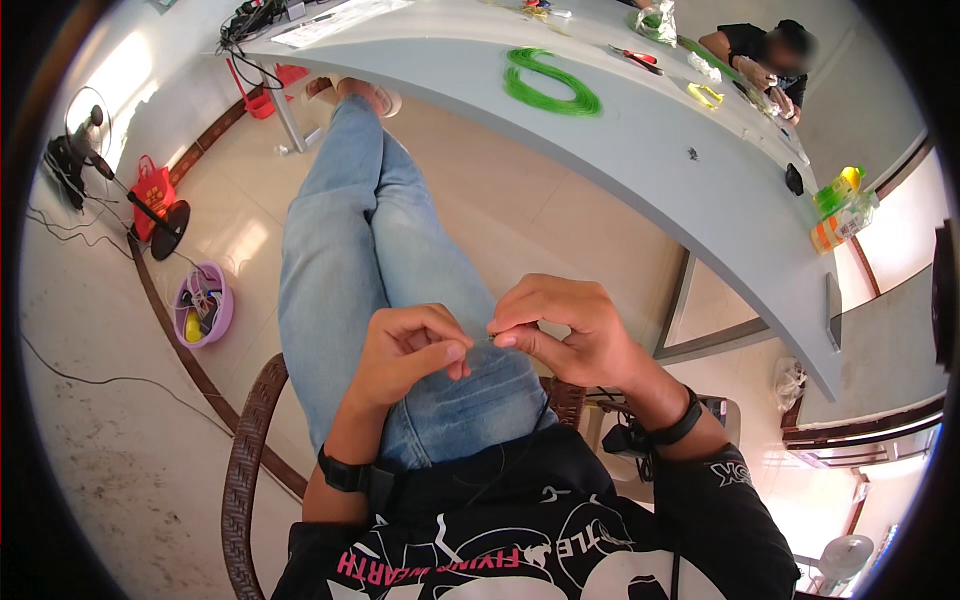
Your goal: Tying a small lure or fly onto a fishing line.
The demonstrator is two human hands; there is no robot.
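Above my lap in blue jeans, my left hand pinches a thin line between thumb and forefinger. Close to its right, my right hand has thumb and forefinger closed on a tiny dark piece, too small to identify. The fine thread appears to span the short gap between the fingertips. On the grey table ahead lies a curved bundle of green strands. Red-handled pliers rest farther back, near a yellow plastic piece.
Bottles and a small black object are at the table's right. A lilac basin and a standing fan occupy the floor at left. Across the table, another person works. A woven chair arm is beside me.
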